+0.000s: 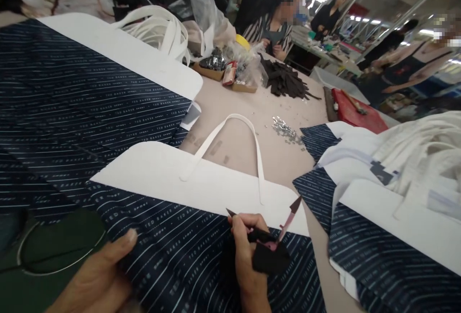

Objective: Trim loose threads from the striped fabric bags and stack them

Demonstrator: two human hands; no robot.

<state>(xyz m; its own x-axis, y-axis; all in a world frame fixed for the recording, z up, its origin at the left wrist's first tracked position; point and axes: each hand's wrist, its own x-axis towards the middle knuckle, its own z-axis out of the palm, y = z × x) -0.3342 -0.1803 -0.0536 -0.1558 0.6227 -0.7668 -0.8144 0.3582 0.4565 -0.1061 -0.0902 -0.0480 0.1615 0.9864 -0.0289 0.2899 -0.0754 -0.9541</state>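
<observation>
A navy bag panel with pale stripes and lettering lies before me. Its white top band carries a looped white strap handle. At the panel's left edge is my left hand, thumb over the cloth and fingers beneath, partly blurred. My right hand, above the panel's middle, closes around a small pink-and-black tool. A dark pointed tip sticks out past the thumb, and another dark tip points up to the right. The exact kind of tool is unclear, and black material partly covers it.
More navy-and-white panels are stacked at left and right, with bunched white straps. Small metal pieces, dark strips, a cardboard tray and a red pad lie on the table. Several people work beyond.
</observation>
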